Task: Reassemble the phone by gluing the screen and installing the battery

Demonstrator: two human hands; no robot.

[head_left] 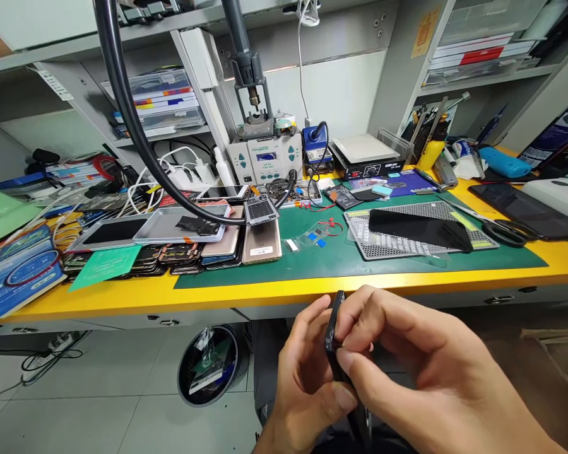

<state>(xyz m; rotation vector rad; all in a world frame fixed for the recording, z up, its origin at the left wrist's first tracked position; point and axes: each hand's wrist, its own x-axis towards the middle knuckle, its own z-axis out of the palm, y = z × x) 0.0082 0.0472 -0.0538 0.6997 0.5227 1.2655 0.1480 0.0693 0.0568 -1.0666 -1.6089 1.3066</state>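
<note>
My left hand (307, 378) is wrapped round a black smartphone (332, 331), which I see nearly edge-on in front of the desk. Its thumb presses on the lower part, and the fingers lie behind the far side. My right hand (407, 359) is closed in a pinch at the phone's edge, with thumb and forefinger tips touching it. What sits between those fingertips, if anything, is too small to make out. Beyond the hands, a black phone screen (419, 228) rests on a grey perforated pad (360, 243) on the green mat (303, 274).
Stacked phones and trays (180, 224) fill the desk's left. A hot-air station (265, 157) stands at the back, its black hose (123, 88) arching across the left. Scissors (504, 231) lie at right. A waste bin (208, 366) is on the floor below the yellow edge (123, 307).
</note>
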